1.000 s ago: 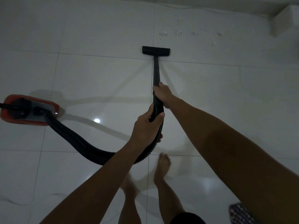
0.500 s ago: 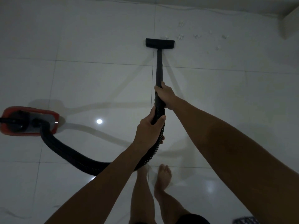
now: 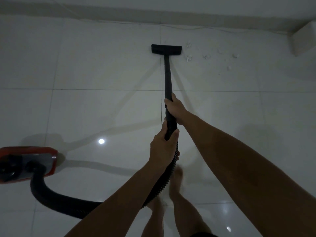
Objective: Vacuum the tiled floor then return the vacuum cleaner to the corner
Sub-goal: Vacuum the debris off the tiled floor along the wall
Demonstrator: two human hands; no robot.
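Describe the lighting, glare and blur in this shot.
Head view: dim overall; ceiling-light glare spot on the glossy tiled floor; several faint wand shadows fan out; feet motion-blurred; wide-angle lens bends the wall edge; both hands sharp.

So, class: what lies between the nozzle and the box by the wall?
Head view: small white scraps litter the tiles between the nozzle and box.

The floor nozzle (image 3: 166, 49) has slid forward, nearer the wall (image 3: 153, 7).
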